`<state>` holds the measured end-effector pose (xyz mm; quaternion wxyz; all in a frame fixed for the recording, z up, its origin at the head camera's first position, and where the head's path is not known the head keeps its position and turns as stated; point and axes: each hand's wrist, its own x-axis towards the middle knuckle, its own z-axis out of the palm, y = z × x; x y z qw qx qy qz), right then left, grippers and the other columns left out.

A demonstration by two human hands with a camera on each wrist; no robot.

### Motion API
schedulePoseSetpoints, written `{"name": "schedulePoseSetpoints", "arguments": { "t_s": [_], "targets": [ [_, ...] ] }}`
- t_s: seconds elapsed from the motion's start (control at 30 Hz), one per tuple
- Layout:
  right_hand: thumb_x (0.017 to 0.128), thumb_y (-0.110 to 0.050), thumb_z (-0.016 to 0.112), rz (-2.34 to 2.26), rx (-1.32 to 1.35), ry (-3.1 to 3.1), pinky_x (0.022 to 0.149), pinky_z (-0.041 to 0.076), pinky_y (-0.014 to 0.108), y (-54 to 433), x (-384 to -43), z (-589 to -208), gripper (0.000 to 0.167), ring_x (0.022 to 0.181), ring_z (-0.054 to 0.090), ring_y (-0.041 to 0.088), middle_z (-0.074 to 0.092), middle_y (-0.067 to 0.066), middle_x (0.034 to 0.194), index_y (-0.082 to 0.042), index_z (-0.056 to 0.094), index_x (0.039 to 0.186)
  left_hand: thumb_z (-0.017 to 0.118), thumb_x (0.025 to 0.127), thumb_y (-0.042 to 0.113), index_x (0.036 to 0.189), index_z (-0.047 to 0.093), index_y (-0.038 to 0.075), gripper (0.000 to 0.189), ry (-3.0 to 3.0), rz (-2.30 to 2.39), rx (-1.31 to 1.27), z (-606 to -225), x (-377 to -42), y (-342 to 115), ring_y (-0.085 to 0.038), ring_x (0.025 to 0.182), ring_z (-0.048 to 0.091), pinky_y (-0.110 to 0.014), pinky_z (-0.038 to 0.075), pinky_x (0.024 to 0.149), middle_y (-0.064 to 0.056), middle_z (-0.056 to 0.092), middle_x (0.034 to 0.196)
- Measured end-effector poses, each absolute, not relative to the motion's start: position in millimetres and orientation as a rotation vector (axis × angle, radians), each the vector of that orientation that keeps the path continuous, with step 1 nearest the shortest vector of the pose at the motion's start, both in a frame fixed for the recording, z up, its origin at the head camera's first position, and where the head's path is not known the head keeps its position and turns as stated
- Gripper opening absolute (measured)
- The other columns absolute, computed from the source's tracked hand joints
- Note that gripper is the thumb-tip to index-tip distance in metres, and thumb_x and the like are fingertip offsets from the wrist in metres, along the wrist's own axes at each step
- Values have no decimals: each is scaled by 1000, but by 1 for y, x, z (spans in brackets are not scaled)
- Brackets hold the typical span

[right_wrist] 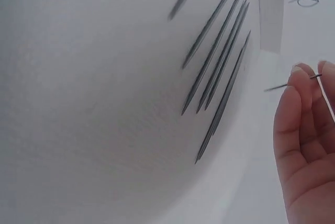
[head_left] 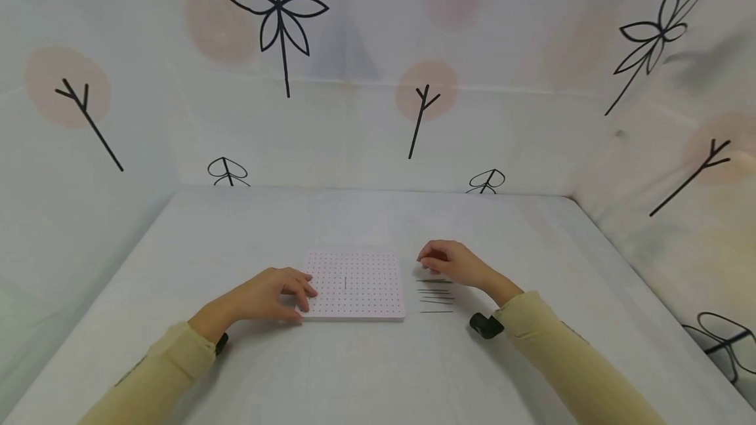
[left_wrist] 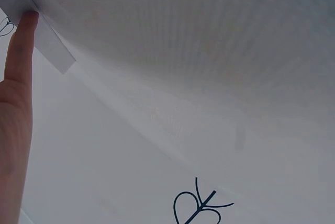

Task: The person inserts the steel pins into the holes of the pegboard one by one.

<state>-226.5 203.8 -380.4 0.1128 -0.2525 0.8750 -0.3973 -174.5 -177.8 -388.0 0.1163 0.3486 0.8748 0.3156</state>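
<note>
A white board dotted with rows of small holes (head_left: 372,294) lies flat on the table, and one thin dark stick (head_left: 345,283) stands upright near its middle. My left hand (head_left: 272,294) rests at the board's left side, fingertips over the holes and thumb by the near left corner. In the left wrist view a straight digit (left_wrist: 21,51) touches the board's side face (left_wrist: 52,48). Beyond the board's right side, my right hand (head_left: 451,261) is raised over a row of sticks. Between its thumb and fingertips it pinches a thin dark stick (right_wrist: 276,87), which pokes out both ways.
Several loose dark sticks (right_wrist: 212,51) lie roughly parallel on the white table (head_left: 354,372), just right of the board. A black wrist camera (head_left: 487,325) sits below the right sleeve. White cloth with plant drawings (head_left: 354,130) surrounds the table at the back and sides.
</note>
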Motion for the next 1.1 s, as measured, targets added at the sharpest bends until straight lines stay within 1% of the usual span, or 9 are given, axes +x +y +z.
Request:
{"name": "schedulePoseSetpoints", "arguments": {
  "t_s": [0.1, 0.2, 0.27, 0.43, 0.7, 0.87, 1.1],
  "targets": [
    [90, -5, 60, -1201, -764, 2556, 71, 53, 30, 201, -224, -378, 13, 78, 59, 21, 62, 10, 92, 3, 60, 99, 80, 72, 13, 77, 69, 24, 16, 2560, 926, 1024, -388, -174, -178, -25, 120, 48, -47, 39, 98, 10, 65, 106],
    [89, -5, 62, -1225, -781, 2553, 71, 54, 30, 200, -223, -375, 12, 79, 60, 21, 63, 9, 91, 2, 60, 98, 80, 72, 13, 77, 69, 24, 16, 2565, 925, 1023, -389, -175, -178, -25, 120, 48, -47, 39, 98, 11, 64, 106],
    [88, -9, 64, -1233, -786, 2560, 70, 53, 27, 200, -224, -376, 11, 78, 61, 18, 63, 4, 89, -2, 61, 95, 80, 71, 13, 77, 69, 24, 16, 2569, 924, 1026, -389, -175, -179, -25, 120, 48, -47, 39, 99, 10, 64, 106],
    [87, -12, 66, -1246, -805, 2568, 70, 53, 27, 196, -222, -374, 8, 77, 61, 17, 63, 1, 86, -8, 61, 92, 80, 71, 14, 77, 69, 24, 16, 2572, 925, 1030, -389, -174, -179, -26, 120, 49, -48, 39, 98, 9, 65, 106],
    [85, -11, 68, -1298, -846, 2545, 70, 54, 27, 188, -217, -368, 9, 76, 62, 21, 63, 2, 83, -7, 61, 89, 80, 71, 13, 77, 69, 24, 17, 2578, 914, 1023, -389, -174, -178, -25, 120, 48, -47, 39, 98, 10, 64, 106],
    [84, -8, 69, -1323, -889, 2527, 69, 54, 27, 182, -215, -368, 9, 74, 62, 19, 63, 2, 82, -6, 61, 88, 80, 71, 13, 77, 69, 24, 16, 2575, 923, 1028, -389, -174, -178, -24, 120, 48, -46, 39, 99, 10, 65, 106],
    [84, -7, 69, -1332, -920, 2506, 69, 54, 28, 173, -216, -370, 9, 74, 61, 18, 63, 1, 82, -6, 61, 88, 80, 72, 14, 79, 69, 22, 14, 2570, 954, 1105, -392, -175, -180, -28, 118, 50, -47, 41, 96, 6, 66, 105]
  ]
}}
